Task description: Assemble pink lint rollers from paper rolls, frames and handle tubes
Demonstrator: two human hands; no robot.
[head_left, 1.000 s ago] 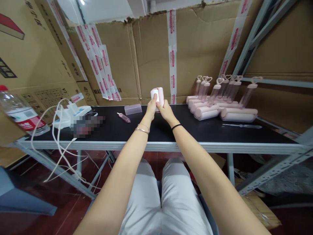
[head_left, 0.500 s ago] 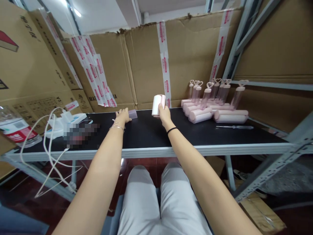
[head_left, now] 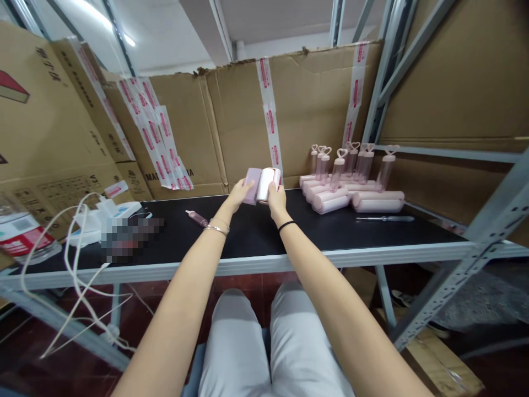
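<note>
Over the black tabletop, my left hand (head_left: 235, 195) is closed on a flat, translucent lilac cover (head_left: 252, 179). Right beside it, my right hand (head_left: 278, 200) grips a short white roll (head_left: 265, 183) with a pink edge, its thumb lying across the front. Cover and roll are side by side and close together; whether they touch, I cannot tell. A small translucent pink tube (head_left: 197, 218) with a narrow tip lies on the table, left of my left wrist.
At right lie several pink-and-white rolls (head_left: 330, 199), with clear pink tubes topped by heart-shaped loops (head_left: 340, 165) standing among them. A thin screwdriver-like tool (head_left: 385, 219) lies in front. White cables (head_left: 72, 264), a power strip (head_left: 124, 210) and a bottle (head_left: 27, 234) occupy the left.
My left hand has lifted the lilac cover off the table and brought it rightward beside the roll. The small pink tube now shows on the table. My right hand still holds the roll.
</note>
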